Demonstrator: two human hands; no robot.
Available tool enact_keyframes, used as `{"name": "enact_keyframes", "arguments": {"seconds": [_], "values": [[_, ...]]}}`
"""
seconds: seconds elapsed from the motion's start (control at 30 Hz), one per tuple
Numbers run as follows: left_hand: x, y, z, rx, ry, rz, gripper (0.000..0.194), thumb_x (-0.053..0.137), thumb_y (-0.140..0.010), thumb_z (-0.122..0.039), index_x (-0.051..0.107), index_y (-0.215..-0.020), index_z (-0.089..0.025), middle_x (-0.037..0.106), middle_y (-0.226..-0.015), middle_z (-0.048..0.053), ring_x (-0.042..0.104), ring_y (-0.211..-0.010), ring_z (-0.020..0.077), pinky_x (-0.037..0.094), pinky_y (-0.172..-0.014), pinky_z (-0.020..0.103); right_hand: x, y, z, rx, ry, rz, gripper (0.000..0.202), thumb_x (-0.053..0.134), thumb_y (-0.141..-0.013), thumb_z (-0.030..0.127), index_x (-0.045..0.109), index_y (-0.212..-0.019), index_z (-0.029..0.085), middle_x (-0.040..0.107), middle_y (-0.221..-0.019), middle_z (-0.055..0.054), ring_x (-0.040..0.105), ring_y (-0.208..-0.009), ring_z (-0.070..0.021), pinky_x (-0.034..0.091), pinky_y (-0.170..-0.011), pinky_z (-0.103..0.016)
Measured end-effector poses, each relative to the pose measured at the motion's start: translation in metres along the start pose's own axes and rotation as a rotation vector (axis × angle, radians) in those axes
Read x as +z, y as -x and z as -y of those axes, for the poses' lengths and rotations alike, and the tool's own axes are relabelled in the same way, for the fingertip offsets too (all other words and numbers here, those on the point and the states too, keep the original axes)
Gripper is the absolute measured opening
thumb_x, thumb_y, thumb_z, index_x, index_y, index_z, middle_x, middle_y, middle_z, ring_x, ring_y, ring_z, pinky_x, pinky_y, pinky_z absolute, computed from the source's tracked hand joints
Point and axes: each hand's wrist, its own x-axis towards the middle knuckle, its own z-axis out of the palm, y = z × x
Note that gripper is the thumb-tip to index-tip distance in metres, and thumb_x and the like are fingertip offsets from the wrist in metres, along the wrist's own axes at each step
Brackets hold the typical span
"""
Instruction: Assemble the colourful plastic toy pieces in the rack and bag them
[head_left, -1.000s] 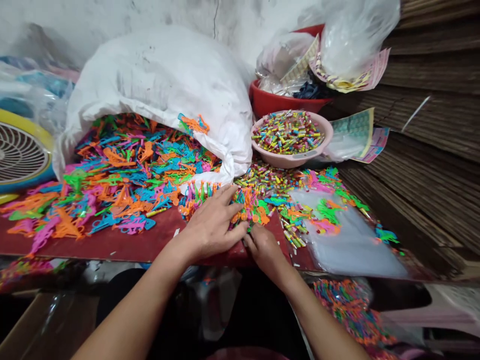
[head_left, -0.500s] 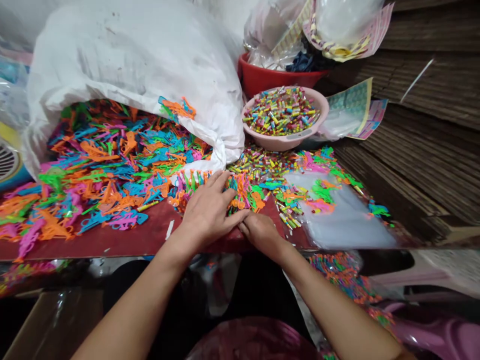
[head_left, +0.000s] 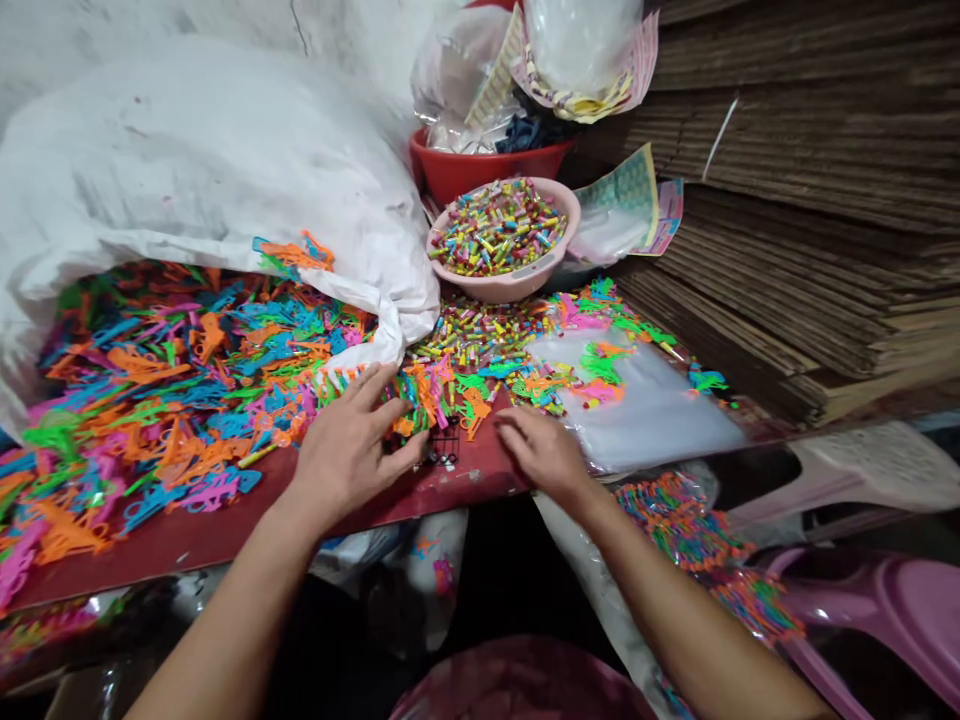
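Observation:
My left hand [head_left: 352, 445] lies with spread fingers over a row of small bright plastic toys [head_left: 427, 390], which stand close together. A black wire rack [head_left: 444, 445] shows beside its thumb, its far part hidden under the hand and toys. To the right, my right hand [head_left: 547, 455] hovers at the front of the red table top [head_left: 480, 465], its fingers loosely bent and slightly apart, nothing visible in them. A few loose toys [head_left: 474, 405] lie between the two hands, farther back. Clear plastic bags [head_left: 645, 410] lie flat just right of my right hand.
A big white sack [head_left: 225, 150] spills a heap of toys [head_left: 187, 390] on the left. Behind are a pink basin [head_left: 517, 285] of small colourful tubes and a red basin [head_left: 487, 170]. Stacked cardboard [head_left: 780, 250] and a pink plastic chair [head_left: 892, 610] are at the right.
My right hand has come away from my left thumb, leaving a gap and exposing the black rack. My left hand stays on the toy row. The view has turned to the right.

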Motion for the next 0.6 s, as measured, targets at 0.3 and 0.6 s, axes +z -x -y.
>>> {"name": "enact_keyframes", "arguments": {"seconds": [0.3, 0.6], "values": [[-0.03, 0.023, 0.031, 0.112, -0.059, 0.202, 0.033, 0.055, -0.087, -0.044, 0.07, -0.113, -0.03, 0.039, -0.158, 0.004, 0.044, -0.14, 0.0325, 0.034, -0.115, 0.057, -0.038, -0.022, -0.07, 0.187, 0.507, 0.121, 0.029, 0.047, -0.096, 0.03, 0.067, -0.118, 0.025, 0.067, -0.107, -0.01, 0.063, -0.086, -0.0226, 0.036, -0.063, -0.028], [-0.051, 0.05, 0.032, 0.022, -0.101, 0.328, 0.037, 0.054, -0.088, -0.039, 0.063, -0.123, -0.031, 0.03, -0.163, 0.004, 0.04, -0.143, 0.0323, 0.023, -0.118, 0.062, -0.028, -0.048, -0.08, 0.447, 0.468, 0.022, 0.036, 0.055, -0.089, 0.038, 0.063, -0.114, 0.014, 0.069, -0.102, -0.016, 0.063, -0.087, -0.0271, 0.037, -0.067, -0.032]]}}
